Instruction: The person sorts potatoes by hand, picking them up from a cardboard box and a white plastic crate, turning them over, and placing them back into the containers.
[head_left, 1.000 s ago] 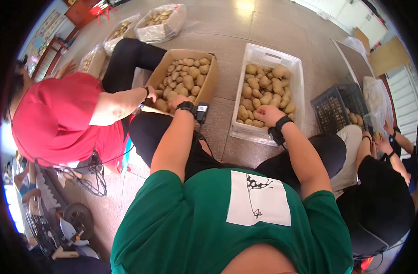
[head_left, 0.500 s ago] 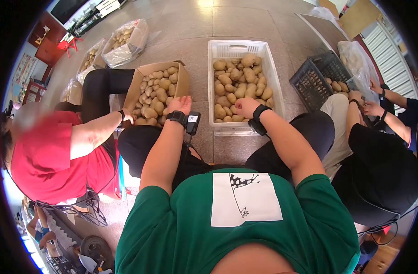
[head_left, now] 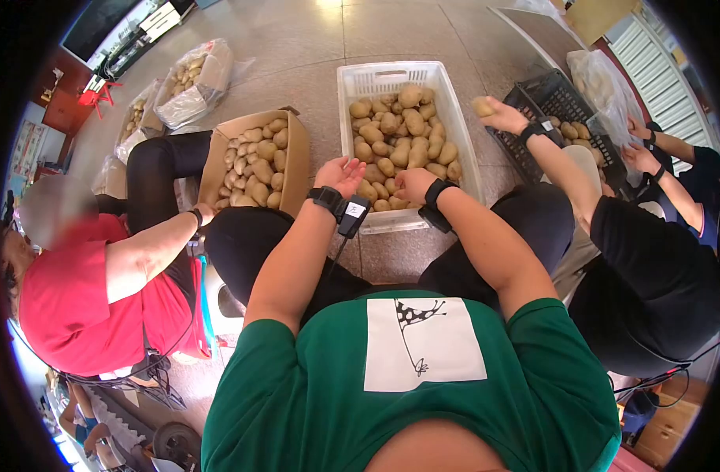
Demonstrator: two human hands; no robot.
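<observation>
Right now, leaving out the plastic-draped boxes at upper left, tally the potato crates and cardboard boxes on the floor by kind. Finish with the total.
White plastic crate: 1
Black plastic crate: 1
Brown cardboard box: 1
Total: 3

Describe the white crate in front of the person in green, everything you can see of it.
The white crate is rectangular and looks like plastic, with slots and a handle opening in its far wall. It sits upright on the tiled floor, its long sides running away from the person. Loose brown potatoes hide its bottom. The right hand is over its near end and the left hand by its near left corner; whether either touches it is unclear.
</observation>
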